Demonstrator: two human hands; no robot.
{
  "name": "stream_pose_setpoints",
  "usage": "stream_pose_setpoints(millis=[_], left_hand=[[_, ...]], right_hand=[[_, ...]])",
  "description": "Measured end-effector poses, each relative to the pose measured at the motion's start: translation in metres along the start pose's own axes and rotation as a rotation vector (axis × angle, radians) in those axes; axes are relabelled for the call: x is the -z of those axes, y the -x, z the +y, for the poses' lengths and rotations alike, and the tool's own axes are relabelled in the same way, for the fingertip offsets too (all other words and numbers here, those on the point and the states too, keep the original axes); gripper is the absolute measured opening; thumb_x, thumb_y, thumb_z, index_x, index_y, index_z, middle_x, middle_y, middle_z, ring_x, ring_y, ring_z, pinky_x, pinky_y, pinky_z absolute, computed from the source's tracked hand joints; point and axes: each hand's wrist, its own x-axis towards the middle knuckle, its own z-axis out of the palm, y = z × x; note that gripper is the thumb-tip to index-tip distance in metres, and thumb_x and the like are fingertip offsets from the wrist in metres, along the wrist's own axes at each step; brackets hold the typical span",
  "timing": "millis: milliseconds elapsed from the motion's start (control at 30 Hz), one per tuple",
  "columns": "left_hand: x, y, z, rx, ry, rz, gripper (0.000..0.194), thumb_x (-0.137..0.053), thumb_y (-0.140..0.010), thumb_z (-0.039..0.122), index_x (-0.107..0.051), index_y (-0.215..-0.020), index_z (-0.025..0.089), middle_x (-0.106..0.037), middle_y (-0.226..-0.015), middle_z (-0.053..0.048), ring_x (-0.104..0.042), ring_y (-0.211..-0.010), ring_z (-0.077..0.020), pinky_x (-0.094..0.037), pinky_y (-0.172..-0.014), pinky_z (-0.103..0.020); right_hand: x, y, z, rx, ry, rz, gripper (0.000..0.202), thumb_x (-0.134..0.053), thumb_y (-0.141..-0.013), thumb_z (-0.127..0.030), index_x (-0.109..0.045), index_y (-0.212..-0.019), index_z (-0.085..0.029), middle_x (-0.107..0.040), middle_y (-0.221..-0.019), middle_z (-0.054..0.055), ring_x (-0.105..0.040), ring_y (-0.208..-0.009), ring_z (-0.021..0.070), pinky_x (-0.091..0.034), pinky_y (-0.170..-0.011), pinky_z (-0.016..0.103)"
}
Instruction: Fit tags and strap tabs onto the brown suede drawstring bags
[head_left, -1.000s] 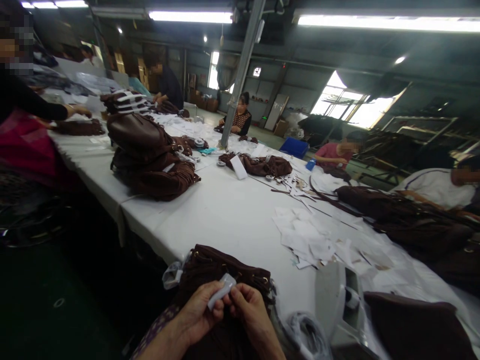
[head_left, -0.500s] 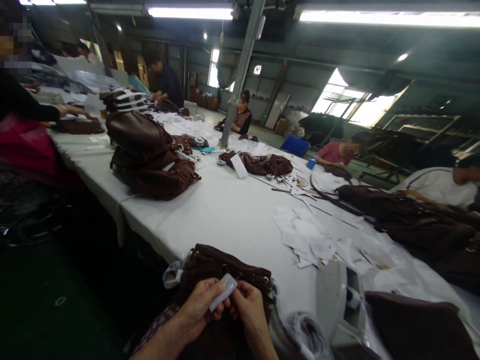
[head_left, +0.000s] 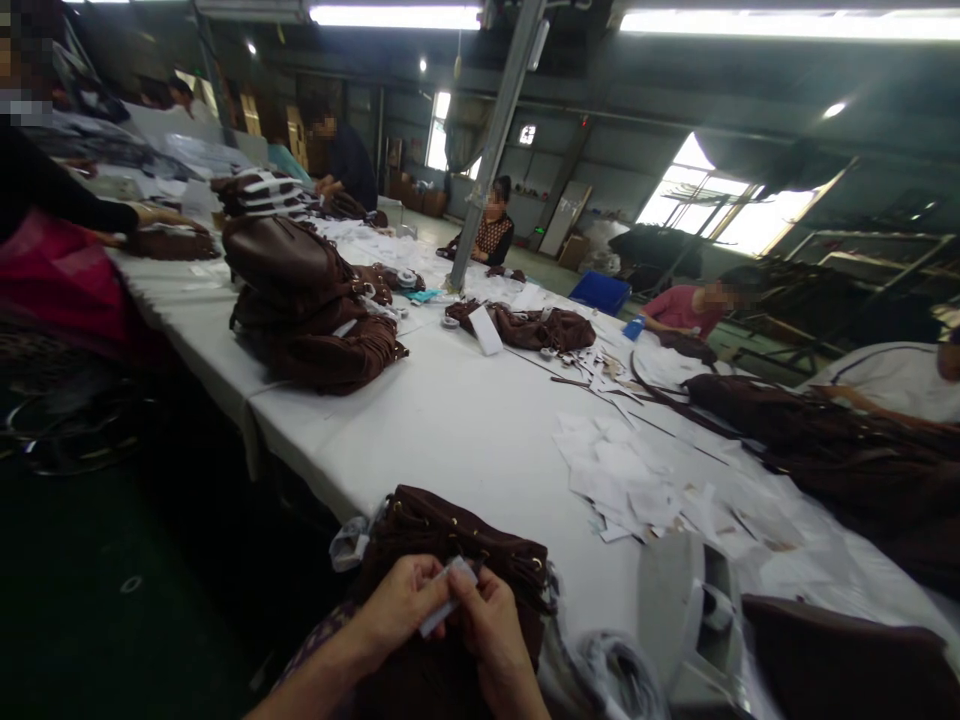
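Observation:
A dark brown bag (head_left: 433, 512) with brass eyelets along its top edge stands at the table's near edge, in front of me. Over it, my left hand (head_left: 401, 602) pinches a small whitish wrapped strip (head_left: 435, 624) between thumb and fingers. My right hand (head_left: 493, 622) closes on the strip's upper end, with its thumb across it. The fingers of both hands nearly meet and cover much of the strip. Grey plastic wrapping (head_left: 349, 545) sticks out at the bag's left side.
A grey tape dispenser (head_left: 670, 610) and a roll of clear wrapping (head_left: 621, 675) lie to the right. Loose white paper pieces (head_left: 611, 465) are scattered beyond. Stacked brown bags (head_left: 300, 290) stand on the white table (head_left: 442, 420). A metal post (head_left: 495, 150) rises behind. Several people work around the table.
My right thumb has come up over the strip's upper end, so less of it shows. The view has shifted slightly, and the surroundings appear a little farther right.

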Motion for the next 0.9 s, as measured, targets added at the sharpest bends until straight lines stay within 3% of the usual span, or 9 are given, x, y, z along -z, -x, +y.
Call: stream_pose_setpoints(millis=[133, 267, 467, 700, 900], left_hand=[[-0.003, 0.002, 0.002, -0.009, -0.052, 0.053, 0.044, -0.06, -0.074, 0.057, -0.057, -0.076, 0.013, -0.06, -0.059, -0.002, -0.05, -0.045, -0.0093, -0.033, -0.042, -0.019], [-0.009, 0.012, 0.002, -0.054, -0.012, 0.111, 0.035, -0.068, -0.071, 0.043, -0.061, -0.085, 0.012, -0.059, -0.065, 0.0, -0.051, -0.053, -0.0096, -0.038, -0.049, -0.02], [-0.016, 0.02, -0.013, -0.094, 0.2, 0.305, 0.051, -0.07, -0.071, 0.04, -0.051, -0.11, 0.016, -0.064, -0.072, -0.001, -0.057, -0.057, -0.0117, -0.046, -0.054, -0.022], [-0.021, 0.019, -0.023, -0.218, 0.202, 0.4, 0.04, -0.07, -0.072, 0.043, -0.065, -0.096, 0.012, -0.067, -0.071, -0.005, -0.056, -0.055, -0.0123, -0.045, -0.05, -0.022], [-0.018, 0.015, -0.027, -0.244, 0.143, 0.416, 0.041, -0.066, -0.073, 0.049, -0.068, -0.093, 0.012, -0.06, -0.054, 0.0, -0.048, -0.044, -0.0099, -0.039, -0.043, -0.021]], right_hand=[[-0.005, 0.001, -0.006, -0.023, -0.01, 0.038, 0.046, -0.074, -0.061, -0.057, -0.056, -0.067, -0.015, -0.038, -0.041, -0.008, -0.025, -0.036, 0.0036, -0.015, -0.036, 0.02], [-0.011, 0.004, -0.014, -0.028, -0.028, 0.068, 0.046, -0.072, -0.062, -0.058, -0.054, -0.064, -0.016, -0.042, -0.043, -0.007, -0.027, -0.036, 0.0039, -0.015, -0.035, 0.02], [-0.014, 0.004, -0.018, -0.034, -0.068, 0.075, 0.044, -0.073, -0.063, -0.055, -0.052, -0.063, -0.016, -0.036, -0.041, -0.009, -0.024, -0.036, 0.0028, -0.013, -0.035, 0.02], [-0.014, 0.003, -0.016, -0.045, -0.084, 0.071, 0.047, -0.072, -0.061, -0.058, -0.051, -0.065, -0.016, -0.031, -0.04, -0.012, -0.019, -0.034, 0.0018, -0.01, -0.034, 0.019], [-0.014, 0.006, -0.018, -0.069, -0.029, 0.072, 0.049, -0.07, -0.062, -0.062, -0.052, -0.067, -0.016, -0.032, -0.039, -0.012, -0.019, -0.033, 0.0012, -0.01, -0.033, 0.018]])
